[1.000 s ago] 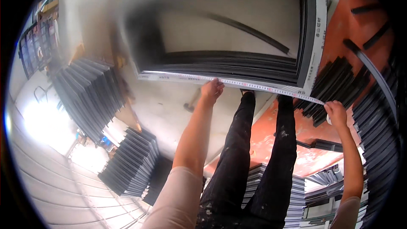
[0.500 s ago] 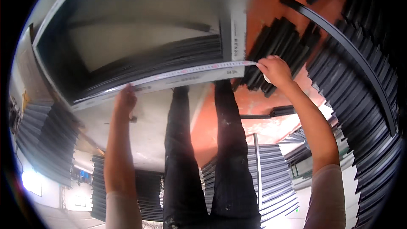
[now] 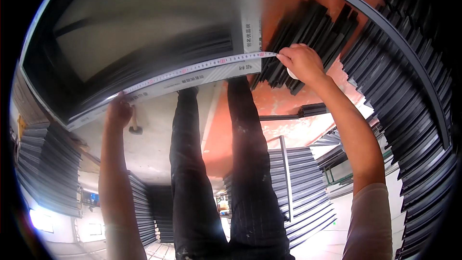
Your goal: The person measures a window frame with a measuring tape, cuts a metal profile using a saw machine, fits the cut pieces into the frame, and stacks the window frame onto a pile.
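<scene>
A white tape measure is stretched along the near side of a large rectangular frame, whose near and right bars are covered in printed pale film. My right hand grips the tape just past the frame's right corner, fingers closed. A small round white part shows under that palm; I cannot tell whether it is the tape's case. My left hand pinches the tape against the near bar toward the left, its fingers closed. Beyond it a pale strip runs on toward the left corner.
A mallet with a dark head lies on the floor beside my left hand. Dark metal profiles lie bundled on the reddish floor to the right. A long curved-looking bar crosses tall stacks of profiles. More stacks stand left.
The whole view has shifted, so frame and hands sit farther left and the right side higher. My left hand has slid slightly left along the bar, and the mallet shows more fully.
</scene>
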Tool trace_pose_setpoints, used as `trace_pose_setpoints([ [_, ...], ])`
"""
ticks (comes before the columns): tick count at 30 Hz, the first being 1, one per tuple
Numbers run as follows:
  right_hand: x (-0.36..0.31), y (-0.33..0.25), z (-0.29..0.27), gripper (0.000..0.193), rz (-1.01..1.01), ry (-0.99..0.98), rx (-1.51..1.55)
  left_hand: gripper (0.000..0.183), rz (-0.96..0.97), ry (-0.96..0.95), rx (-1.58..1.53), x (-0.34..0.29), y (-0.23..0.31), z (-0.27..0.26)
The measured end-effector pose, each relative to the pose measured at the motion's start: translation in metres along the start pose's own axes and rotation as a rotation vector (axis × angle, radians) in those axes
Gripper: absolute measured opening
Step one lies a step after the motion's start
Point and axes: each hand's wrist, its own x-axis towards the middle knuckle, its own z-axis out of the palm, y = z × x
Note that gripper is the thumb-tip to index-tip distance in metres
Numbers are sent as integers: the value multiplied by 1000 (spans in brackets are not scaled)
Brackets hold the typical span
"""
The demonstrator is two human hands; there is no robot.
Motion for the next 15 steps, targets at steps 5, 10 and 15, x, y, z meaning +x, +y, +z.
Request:
trace_pose_setpoints([
  [5,2,1,3,19,-1,8,-20,19,-13,-42,0,6,5,-7],
  [10,2,2,3,20,-1,8,-24,20,-21,-63,20,6,4,-7],
  [15,1,1,3,20,13,25,-6,19,-24,-74,2,6,5,-6],
])
